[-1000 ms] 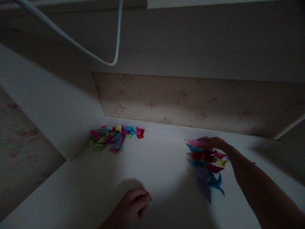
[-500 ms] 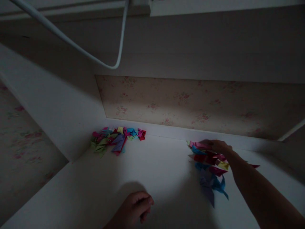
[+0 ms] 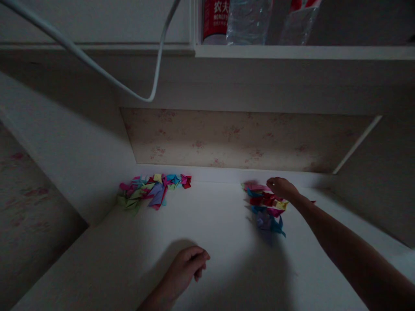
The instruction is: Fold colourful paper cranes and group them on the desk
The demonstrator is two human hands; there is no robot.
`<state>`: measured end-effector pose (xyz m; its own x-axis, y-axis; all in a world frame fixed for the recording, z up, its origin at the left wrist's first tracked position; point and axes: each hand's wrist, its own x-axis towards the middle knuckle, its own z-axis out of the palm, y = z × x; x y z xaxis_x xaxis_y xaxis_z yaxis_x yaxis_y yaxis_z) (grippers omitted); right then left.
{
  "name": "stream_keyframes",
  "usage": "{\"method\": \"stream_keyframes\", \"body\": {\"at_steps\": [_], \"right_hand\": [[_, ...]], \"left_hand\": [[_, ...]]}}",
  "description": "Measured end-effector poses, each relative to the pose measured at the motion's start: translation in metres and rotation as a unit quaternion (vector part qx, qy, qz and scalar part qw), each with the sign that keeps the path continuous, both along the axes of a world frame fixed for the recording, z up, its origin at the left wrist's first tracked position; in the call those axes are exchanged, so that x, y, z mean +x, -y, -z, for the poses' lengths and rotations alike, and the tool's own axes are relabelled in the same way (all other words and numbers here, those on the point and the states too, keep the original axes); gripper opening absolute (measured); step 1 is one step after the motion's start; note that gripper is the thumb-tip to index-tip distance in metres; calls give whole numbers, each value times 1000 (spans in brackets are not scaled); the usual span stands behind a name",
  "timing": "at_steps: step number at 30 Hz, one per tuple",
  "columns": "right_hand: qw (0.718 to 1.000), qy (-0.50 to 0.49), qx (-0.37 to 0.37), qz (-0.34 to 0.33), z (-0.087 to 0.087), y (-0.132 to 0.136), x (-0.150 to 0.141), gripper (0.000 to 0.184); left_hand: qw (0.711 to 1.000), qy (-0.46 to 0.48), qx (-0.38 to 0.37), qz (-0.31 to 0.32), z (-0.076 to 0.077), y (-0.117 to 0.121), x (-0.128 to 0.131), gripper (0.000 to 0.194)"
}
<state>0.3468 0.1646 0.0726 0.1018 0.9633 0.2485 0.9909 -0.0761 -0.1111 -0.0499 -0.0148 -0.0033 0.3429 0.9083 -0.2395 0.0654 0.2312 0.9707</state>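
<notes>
My right hand (image 3: 281,187) is closed at the back right of a heap of folded coloured paper pieces, some shaped like origami cranes (image 3: 264,199). The heap mixes pink, red, blue, yellow and purple, and the hand is close beside a pink piece. Whatever lies inside the curled fingers, if anything, is hidden. My left hand (image 3: 188,267) hovers low over the white surface at the front, its fingers loosely curled with nothing in them. At the far left lies a second heap of folded paper (image 3: 157,192), green, purple, pink and blue, apart from both hands.
A white desktop (image 3: 207,224) runs back to a flower-patterned wall (image 3: 227,136). Overhead, a shelf (image 3: 292,52) holds a red-labelled container (image 3: 215,19) and clear plastic bottles (image 3: 249,21). A white bent tube (image 3: 97,65) hangs at upper left. Side panels close in both ends.
The camera view has tilted up, bringing the shelf with bottles into sight. My right hand has drawn its fingers into a fist by the right heap. My left hand stays curled in about the same place.
</notes>
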Motion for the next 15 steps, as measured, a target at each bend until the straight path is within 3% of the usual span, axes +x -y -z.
{"method": "stream_keyframes", "body": {"at_steps": [5, 8, 11, 15], "right_hand": [[999, -32, 21, -32, -6, 52, -47, 28], [983, -154, 61, -80, 6, 92, -86, 31], [930, -342, 37, -128, 31, 137, -138, 31], [841, -523, -31, -132, 67, 192, -221, 31]], "left_hand": [[1000, 2, 20, -1, -1, 4, 1, 31], [999, -3, 34, -5, -3, 9, 2, 29], [999, -11, 53, 0, -6, 15, 3, 27], [996, -23, 90, 12, -3, 20, 1, 27]]}}
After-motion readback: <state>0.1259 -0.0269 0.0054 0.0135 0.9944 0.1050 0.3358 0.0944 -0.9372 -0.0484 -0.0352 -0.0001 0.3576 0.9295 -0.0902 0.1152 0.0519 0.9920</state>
